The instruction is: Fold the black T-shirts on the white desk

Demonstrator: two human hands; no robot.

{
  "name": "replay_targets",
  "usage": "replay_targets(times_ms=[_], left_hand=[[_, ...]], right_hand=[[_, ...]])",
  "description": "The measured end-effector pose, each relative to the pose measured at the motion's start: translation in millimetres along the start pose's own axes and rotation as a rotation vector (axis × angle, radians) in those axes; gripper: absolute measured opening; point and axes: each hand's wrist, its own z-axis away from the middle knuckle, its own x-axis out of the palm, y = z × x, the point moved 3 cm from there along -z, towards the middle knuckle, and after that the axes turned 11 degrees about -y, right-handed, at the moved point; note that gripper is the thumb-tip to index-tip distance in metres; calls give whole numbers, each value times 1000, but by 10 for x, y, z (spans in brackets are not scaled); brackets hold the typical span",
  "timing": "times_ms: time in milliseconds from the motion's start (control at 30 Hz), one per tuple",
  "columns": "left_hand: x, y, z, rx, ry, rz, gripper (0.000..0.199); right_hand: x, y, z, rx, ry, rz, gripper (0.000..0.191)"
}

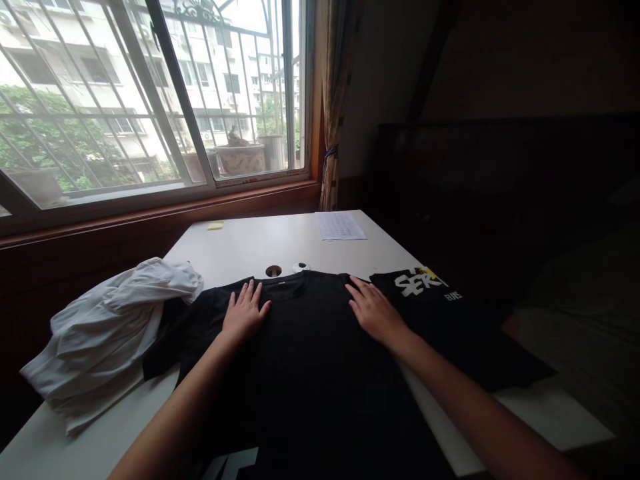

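A black T-shirt (310, 360) lies spread flat on the white table (250, 243), its neckline toward the window and a pale print near its lower end. My left hand (245, 310) rests palm down on the left shoulder area, fingers spread. On the other shoulder area lies my right hand (374, 310), also flat with fingers apart. Under and beside my right forearm is another dark garment (465, 340) with white lettering and a yellow patch. A crumpled white garment (110, 333) lies left of the T-shirt, touching its sleeve.
Printed paper sheets (342, 226) lie at the far right of the table, and a yellow sticky note (216, 226) at the far left. Near the collar are a round hole (273, 271) and a white round cap (301, 267). A barred window (200, 100) and a tied curtain (331, 133) stand behind.
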Motion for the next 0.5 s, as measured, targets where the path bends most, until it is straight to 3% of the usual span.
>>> replay_targets(times_ms=[100, 200, 500], left_hand=[[6, -51, -6, -24, -9, 1, 75], [4, -149, -14, -46, -18, -4, 77], [-31, -400, -39, -105, -33, -14, 77]], right_hand=[[230, -178, -149, -33, -193, -59, 66], [352, -171, -230, -7, -269, -78, 76], [323, 326, -301, 163, -316, -55, 83]])
